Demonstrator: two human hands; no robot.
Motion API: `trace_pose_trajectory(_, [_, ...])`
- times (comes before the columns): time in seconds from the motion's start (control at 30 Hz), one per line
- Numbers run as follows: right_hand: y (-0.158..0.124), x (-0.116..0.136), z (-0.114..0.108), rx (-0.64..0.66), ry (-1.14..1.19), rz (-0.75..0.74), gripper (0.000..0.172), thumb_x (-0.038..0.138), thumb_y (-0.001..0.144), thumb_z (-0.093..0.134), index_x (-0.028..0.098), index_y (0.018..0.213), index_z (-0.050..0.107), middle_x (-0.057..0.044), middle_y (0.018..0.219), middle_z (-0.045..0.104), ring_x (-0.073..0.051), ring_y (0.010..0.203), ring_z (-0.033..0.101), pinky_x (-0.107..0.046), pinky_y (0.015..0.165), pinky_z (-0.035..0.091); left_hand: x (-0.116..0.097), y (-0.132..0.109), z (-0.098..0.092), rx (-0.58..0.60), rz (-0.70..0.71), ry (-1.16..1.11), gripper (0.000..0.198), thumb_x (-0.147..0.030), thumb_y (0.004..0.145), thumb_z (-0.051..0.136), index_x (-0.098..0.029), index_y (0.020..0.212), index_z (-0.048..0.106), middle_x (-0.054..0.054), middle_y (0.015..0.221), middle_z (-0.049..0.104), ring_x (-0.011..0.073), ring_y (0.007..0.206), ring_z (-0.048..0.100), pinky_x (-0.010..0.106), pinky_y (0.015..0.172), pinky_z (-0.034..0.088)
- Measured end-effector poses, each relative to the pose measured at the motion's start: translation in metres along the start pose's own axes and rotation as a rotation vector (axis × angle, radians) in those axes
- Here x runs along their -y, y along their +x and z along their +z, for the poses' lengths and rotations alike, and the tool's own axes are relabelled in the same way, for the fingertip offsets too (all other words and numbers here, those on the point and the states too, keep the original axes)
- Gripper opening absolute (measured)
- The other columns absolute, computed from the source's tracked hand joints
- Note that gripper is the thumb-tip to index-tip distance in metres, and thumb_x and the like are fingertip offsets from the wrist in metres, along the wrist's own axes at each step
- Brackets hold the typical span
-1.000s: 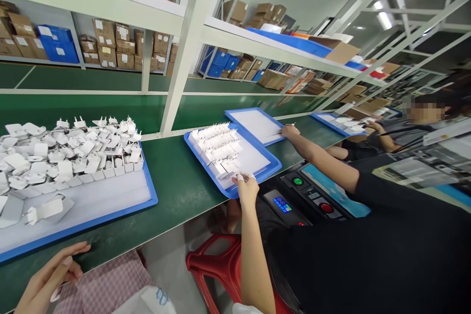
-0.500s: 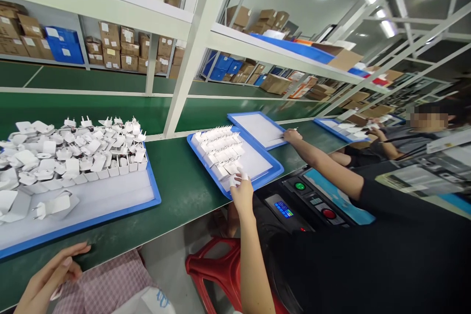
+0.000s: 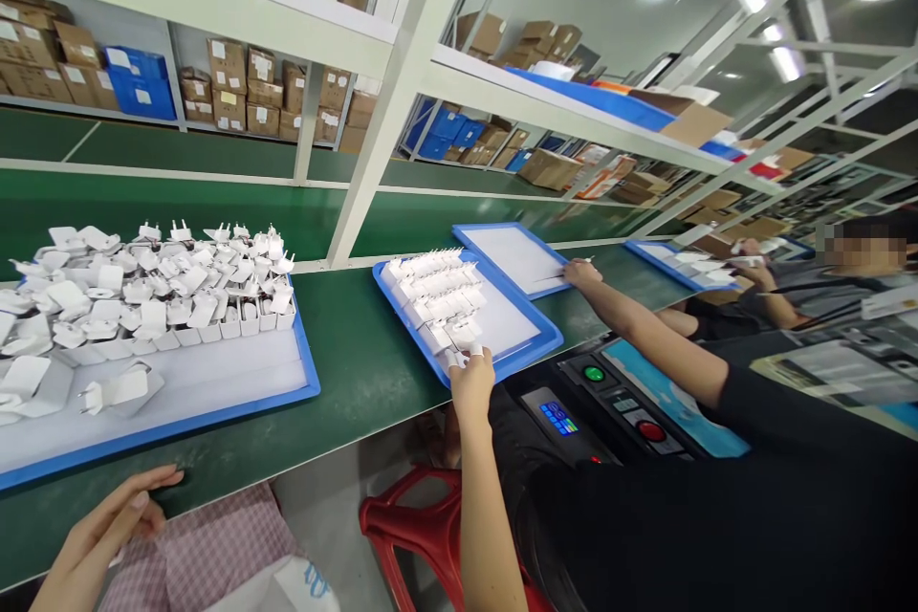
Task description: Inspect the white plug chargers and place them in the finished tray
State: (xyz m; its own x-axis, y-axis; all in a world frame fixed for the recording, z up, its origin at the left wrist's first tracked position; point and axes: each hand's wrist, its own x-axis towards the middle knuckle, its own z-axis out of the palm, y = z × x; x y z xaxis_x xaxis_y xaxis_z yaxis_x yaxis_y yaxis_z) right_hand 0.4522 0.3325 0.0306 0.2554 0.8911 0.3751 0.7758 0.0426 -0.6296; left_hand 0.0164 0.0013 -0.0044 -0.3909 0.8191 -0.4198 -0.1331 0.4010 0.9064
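My left hand (image 3: 111, 535) hangs over the table's front edge above my lap, fingers loosely stretched and nothing visible in them. Close to it lies a wide blue-rimmed tray (image 3: 308, 373) heaped with white plug adapters (image 3: 154, 316), some with their pins up. My right hand (image 3: 471, 387), with white covers on its fingertips, reaches to the near corner of a second blue tray (image 3: 549, 337). Its fingers close around a white plug adapter at the front end of the rows of adapters (image 3: 434, 287); the fingers partly hide it.
A co-worker's hand (image 3: 582, 274) is at a third blue tray (image 3: 502, 229). Another person sits farther right by a tray of white parts (image 3: 703, 270). A device with lit buttons (image 3: 595, 402) and a red stool (image 3: 416, 516) are beside me. A white post (image 3: 383, 105) rises behind the table.
My right hand's fingers have drawn together at the front adapters. My left hand holds nearly the same pose. The view has shifted slightly, and the co-worker's hand stays by the third tray.
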Motion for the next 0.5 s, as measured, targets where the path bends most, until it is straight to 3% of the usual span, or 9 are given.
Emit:
trace_pose_trajectory(0.13, [0.001, 0.004, 0.001, -0.067, 0.106, 0.054, 0.023, 0.035, 0.070, 0.061, 0.017, 0.085, 0.061, -0.010, 0.091, 0.061, -0.020, 0.070, 0.057, -0.038, 0.070, 0.053, -0.004, -0.001, 0.000, 0.021, -0.033, 0.002, 0.044, -0.064, 0.085, 0.060, -0.034, 0.114, 0.071, 0.004, 0.117, 0.073, 0.0216, 0.076, 0.065, 0.029, 0.065, 0.058])
trace_pose_trajectory(0.27, [-0.009, 0.015, -0.020, -0.220, 0.216, 0.109, 0.028, 0.036, 0.068, 0.062, 0.017, 0.089, 0.059, -0.010, 0.096, 0.059, -0.021, 0.076, 0.062, -0.035, 0.067, 0.056, -0.009, -0.005, 0.005, -0.007, 0.040, 0.156, 0.051, -0.067, 0.087, 0.054, -0.028, 0.117, 0.070, 0.007, 0.099, 0.075, 0.0223, 0.075, 0.067, 0.029, 0.066, 0.058])
trace_pose_trajectory(0.33, [-0.028, 0.028, -0.037, -0.283, 0.258, 0.114, 0.034, 0.036, 0.070, 0.063, 0.016, 0.098, 0.058, -0.011, 0.102, 0.058, -0.021, 0.080, 0.064, -0.034, 0.065, 0.056, -0.016, -0.012, 0.021, -0.045, 0.140, 0.276, 0.050, -0.064, 0.089, 0.054, -0.026, 0.117, 0.069, 0.008, 0.103, 0.074, 0.0226, 0.081, 0.068, 0.031, 0.074, 0.059])
trace_pose_trajectory(0.4, [-0.059, 0.048, -0.053, -0.267, 0.305, 0.079, 0.044, 0.036, 0.072, 0.067, 0.017, 0.109, 0.056, -0.011, 0.105, 0.058, -0.020, 0.076, 0.065, -0.032, 0.062, 0.057, -0.028, -0.023, 0.047, -0.058, 0.256, 0.370, 0.046, -0.056, 0.091, 0.055, -0.025, 0.124, 0.063, 0.010, 0.122, 0.070, 0.0240, 0.094, 0.069, 0.035, 0.086, 0.059])
trace_pose_trajectory(0.43, [-0.079, 0.060, -0.059, -0.217, 0.340, 0.033, 0.047, 0.035, 0.072, 0.070, 0.019, 0.113, 0.055, -0.010, 0.106, 0.059, -0.019, 0.077, 0.066, -0.031, 0.062, 0.057, -0.037, -0.030, 0.063, -0.038, 0.313, 0.405, 0.046, -0.051, 0.094, 0.053, -0.025, 0.132, 0.057, 0.011, 0.128, 0.067, 0.0249, 0.100, 0.068, 0.038, 0.090, 0.058])
trace_pose_trajectory(0.5, [-0.125, 0.089, -0.066, 0.019, 0.484, -0.183, 0.046, 0.027, 0.076, 0.072, 0.022, 0.119, 0.056, -0.010, 0.110, 0.060, -0.020, 0.084, 0.068, -0.030, 0.066, 0.058, -0.057, -0.041, 0.094, 0.043, 0.428, 0.456, 0.053, -0.040, 0.094, 0.056, -0.027, 0.144, 0.044, 0.013, 0.143, 0.057, 0.0271, 0.122, 0.061, 0.045, 0.105, 0.051])
